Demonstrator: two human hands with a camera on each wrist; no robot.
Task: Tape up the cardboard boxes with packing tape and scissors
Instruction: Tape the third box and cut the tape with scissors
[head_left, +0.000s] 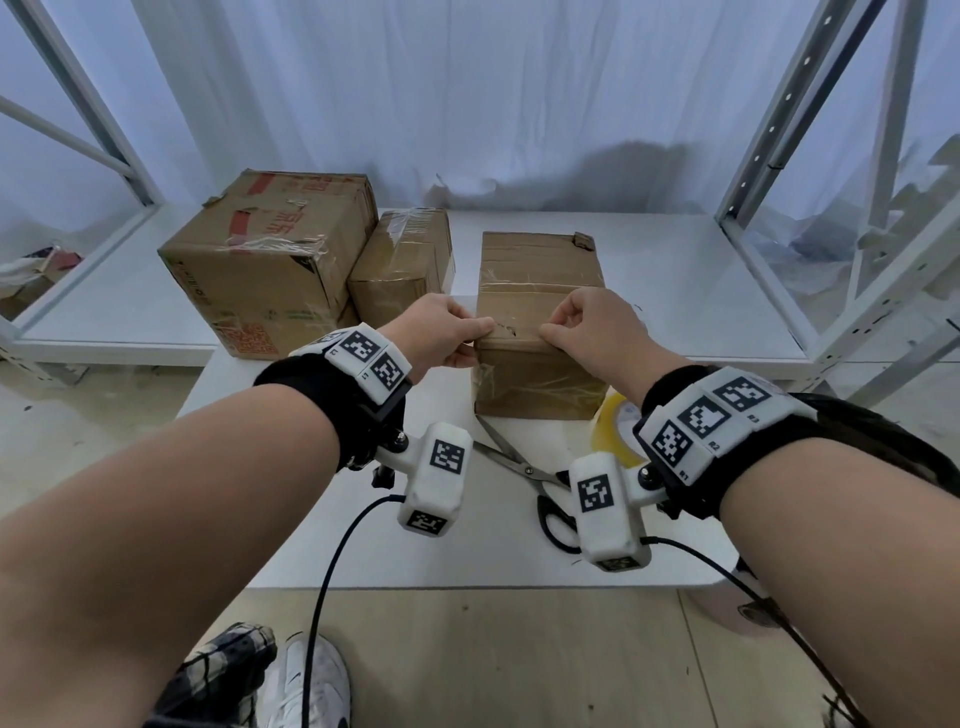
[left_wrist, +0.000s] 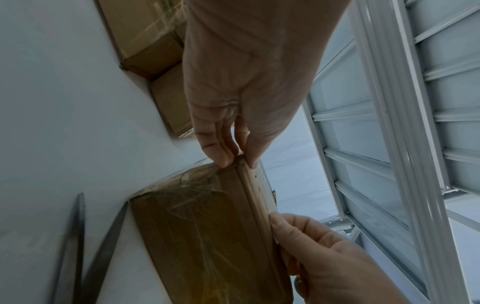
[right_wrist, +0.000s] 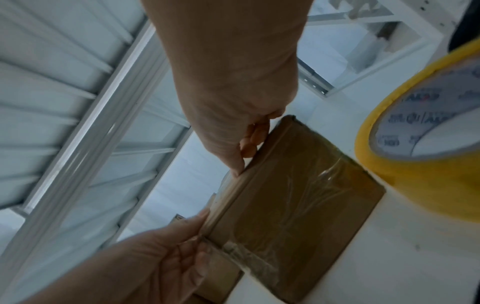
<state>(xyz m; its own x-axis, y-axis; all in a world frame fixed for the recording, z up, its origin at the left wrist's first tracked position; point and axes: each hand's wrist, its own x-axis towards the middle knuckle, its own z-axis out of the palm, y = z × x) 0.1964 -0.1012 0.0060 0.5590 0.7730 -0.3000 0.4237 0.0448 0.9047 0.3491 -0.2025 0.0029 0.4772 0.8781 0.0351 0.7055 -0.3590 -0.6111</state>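
A small cardboard box wrapped in clear tape stands on the white table. My left hand pinches the near left corner of its top edge, thumb on top and fingers on the front face. My right hand pinches the same edge further right, thumb tip on the taped fold. Just to the box's right, a yellow packing tape roll lies partly behind my right wrist. Open scissors lie on the table in front of the box.
Two taped cardboard boxes, a large one and a smaller one, stand at the back left. White metal shelving posts rise on the right and left. A white shelf board runs behind the table.
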